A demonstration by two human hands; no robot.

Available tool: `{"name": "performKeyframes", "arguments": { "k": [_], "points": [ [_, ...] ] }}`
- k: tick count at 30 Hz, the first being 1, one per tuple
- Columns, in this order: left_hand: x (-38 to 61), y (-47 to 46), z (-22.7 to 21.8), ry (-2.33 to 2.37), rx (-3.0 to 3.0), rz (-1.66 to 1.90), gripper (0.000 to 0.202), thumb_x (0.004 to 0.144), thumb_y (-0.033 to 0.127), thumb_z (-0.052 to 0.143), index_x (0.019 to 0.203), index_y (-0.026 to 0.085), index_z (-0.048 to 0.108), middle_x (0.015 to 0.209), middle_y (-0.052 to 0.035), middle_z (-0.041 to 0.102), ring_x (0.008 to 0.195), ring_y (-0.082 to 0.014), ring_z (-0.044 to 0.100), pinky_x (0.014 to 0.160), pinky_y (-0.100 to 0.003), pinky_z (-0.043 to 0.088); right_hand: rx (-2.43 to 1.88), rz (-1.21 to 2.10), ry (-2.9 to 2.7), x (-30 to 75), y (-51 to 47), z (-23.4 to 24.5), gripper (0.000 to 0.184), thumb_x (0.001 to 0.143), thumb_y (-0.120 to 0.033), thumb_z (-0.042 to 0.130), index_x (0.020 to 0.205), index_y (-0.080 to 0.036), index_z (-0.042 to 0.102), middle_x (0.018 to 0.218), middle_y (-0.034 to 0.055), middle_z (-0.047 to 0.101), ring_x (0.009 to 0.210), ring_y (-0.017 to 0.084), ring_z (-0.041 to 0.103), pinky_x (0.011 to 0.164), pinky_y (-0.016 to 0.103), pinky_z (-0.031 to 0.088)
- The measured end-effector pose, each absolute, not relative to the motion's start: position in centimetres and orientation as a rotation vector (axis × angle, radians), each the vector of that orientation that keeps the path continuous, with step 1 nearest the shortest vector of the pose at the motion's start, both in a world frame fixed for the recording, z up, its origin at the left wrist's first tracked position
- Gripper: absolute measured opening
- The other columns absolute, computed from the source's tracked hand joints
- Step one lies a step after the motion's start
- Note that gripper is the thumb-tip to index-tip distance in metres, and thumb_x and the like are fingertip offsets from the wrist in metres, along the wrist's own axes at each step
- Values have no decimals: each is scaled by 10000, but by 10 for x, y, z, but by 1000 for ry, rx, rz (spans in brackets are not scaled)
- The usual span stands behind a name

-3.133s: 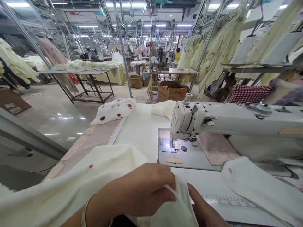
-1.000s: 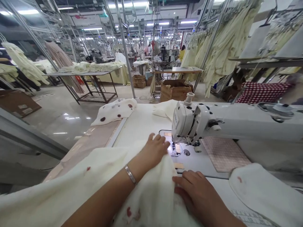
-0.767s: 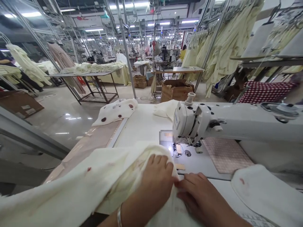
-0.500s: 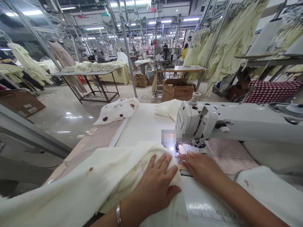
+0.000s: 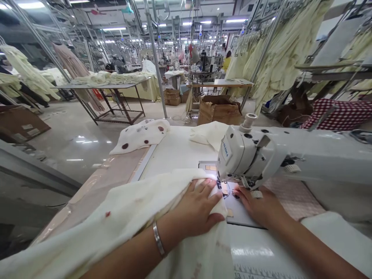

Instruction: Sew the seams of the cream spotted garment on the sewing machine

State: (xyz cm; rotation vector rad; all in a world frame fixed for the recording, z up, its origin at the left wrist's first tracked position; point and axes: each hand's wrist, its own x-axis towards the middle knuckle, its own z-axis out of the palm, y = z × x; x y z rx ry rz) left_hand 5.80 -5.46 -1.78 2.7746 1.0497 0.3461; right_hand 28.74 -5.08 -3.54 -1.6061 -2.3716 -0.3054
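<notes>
Cream fabric (image 5: 124, 209) with a small red mark spreads over the left of the sewing table, its edge at the needle area. My left hand (image 5: 197, 207), wearing a silver bracelet on the wrist, lies flat on it with fingers stretched toward the needle. The white sewing machine (image 5: 244, 151) stands to the right, its lamp lighting the presser foot (image 5: 219, 185). My right hand (image 5: 266, 207) is beside the metal needle plate (image 5: 244, 215), fingers bent and pressed together at the fingertips. The machine head partly hides those fingers; what they hold, if anything, I cannot make out.
White fabric with dark spots (image 5: 142, 135) lies at the table's far left corner. Another cream piece (image 5: 209, 133) sits behind the machine head, and a white piece (image 5: 337, 236) at right. A printed ruler (image 5: 261, 272) runs along the near edge. Cardboard boxes (image 5: 217, 112) stand beyond.
My right hand has moved right, away from the needle, and its fingers have drawn in. My left hand has slid slightly forward with the fabric. The view has shifted slightly.
</notes>
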Motion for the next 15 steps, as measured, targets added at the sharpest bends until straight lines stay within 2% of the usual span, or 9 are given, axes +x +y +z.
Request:
{"name": "performKeyframes", "arguments": {
  "k": [3, 6, 10, 12, 15],
  "points": [
    [57, -52, -17, 1033, 2795, 358, 478, 906, 513, 395, 1269, 203, 412, 1371, -137, 360, 1273, -308, 306, 1032, -506, 242, -1545, -332, -2372, 288, -51, -38, 333, 900, -200, 358, 785, -216, 671, 730, 64, 671, 703, 208, 610, 678, 311, 453],
    [62, -57, -15, 1048, 2857, 371, 449, 902, 481, 444, 1235, 181, 447, 1340, -143, 391, 1247, -299, 332, 1022, -513, 245, -1490, -347, -2377, 290, -50, -38, 329, 915, -245, 361, 797, -215, 667, 736, 62, 669, 668, 206, 605, 636, 309, 450],
    [77, -75, -8, 1144, 2933, 311, 260, 884, 398, 521, 913, 151, 598, 970, -90, 571, 942, -261, 508, 965, -562, 273, -1376, -294, -2440, 292, -60, -35, 319, 927, -269, 352, 866, -195, 656, 723, 66, 647, 621, 199, 581, 580, 308, 434],
    [83, -84, -6, 1178, 2959, 252, 240, 871, 373, 543, 806, 150, 602, 818, -69, 563, 803, -234, 514, 920, -554, 317, -1272, -232, -2496, 289, -74, -32, 295, 924, -248, 358, 924, -201, 649, 745, 60, 633, 631, 186, 570, 573, 299, 426],
    [87, -90, -4, 1212, 3002, 177, 128, 841, 253, 568, 752, 164, 593, 721, -51, 548, 703, -209, 495, 878, -527, 361, -1003, -42, -2579, 280, -101, -27, 211, 900, -210, 432, 988, -197, 623, 862, 69, 632, 724, 176, 562, 626, 306, 429]
  ]
}}
